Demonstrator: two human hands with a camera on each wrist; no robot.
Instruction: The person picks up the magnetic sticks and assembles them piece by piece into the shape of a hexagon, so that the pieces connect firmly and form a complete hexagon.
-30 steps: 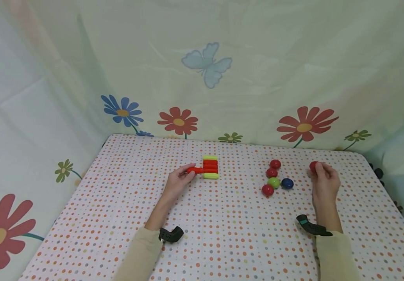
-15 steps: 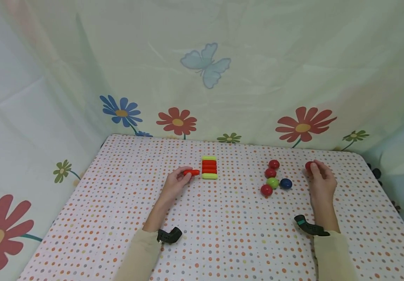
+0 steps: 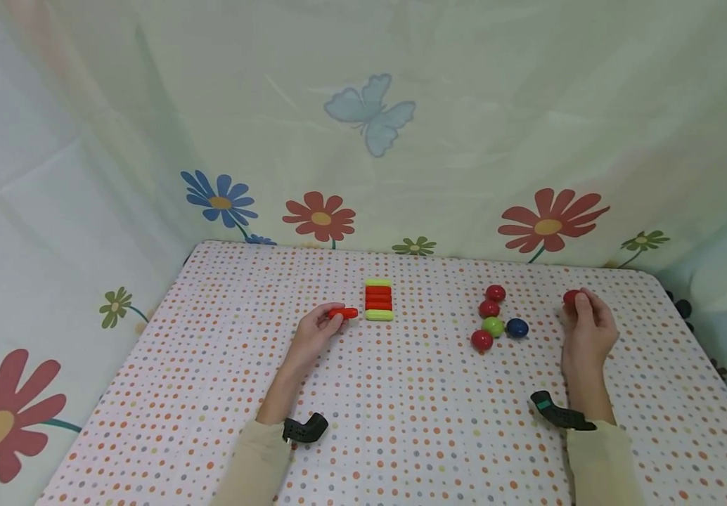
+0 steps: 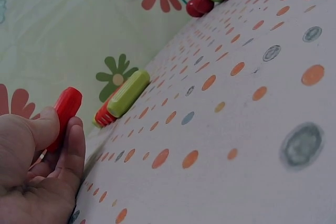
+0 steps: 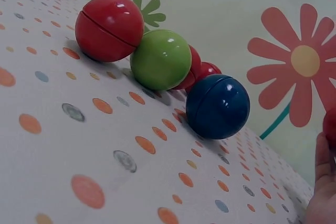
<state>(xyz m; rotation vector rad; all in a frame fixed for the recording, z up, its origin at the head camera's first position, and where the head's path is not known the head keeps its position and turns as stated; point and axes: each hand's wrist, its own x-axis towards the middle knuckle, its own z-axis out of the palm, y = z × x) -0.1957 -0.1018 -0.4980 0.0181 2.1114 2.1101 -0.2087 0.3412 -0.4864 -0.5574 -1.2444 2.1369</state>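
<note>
My left hand [image 3: 313, 333] pinches a short red faceted rod [image 3: 344, 313] between thumb and fingers, just left of a row of similar rods. In the left wrist view that red rod [image 4: 68, 106] tilts upward from my fingers. The row has red rods [image 3: 379, 298] side by side, with a lime-green rod [image 3: 379, 315] at the near end and another lime-green rod [image 3: 378, 282] at the far end. On the right, my right hand [image 3: 589, 330] holds a glossy red ball [image 3: 570, 297], which mostly falls outside the right wrist view.
Between the hands sits a cluster of balls: a green ball [image 3: 493, 326], a dark blue ball [image 3: 517, 328] beside it, a near red ball [image 3: 481, 341] and two red balls farther back. They rest on a dotted tablecloth [image 3: 401, 422]. A flowered curtain [image 3: 452, 140] hangs behind.
My left hand has drawn the red rod leftward, off the side of the row. My right hand, with its ball, shifted slightly left and then back right.
</note>
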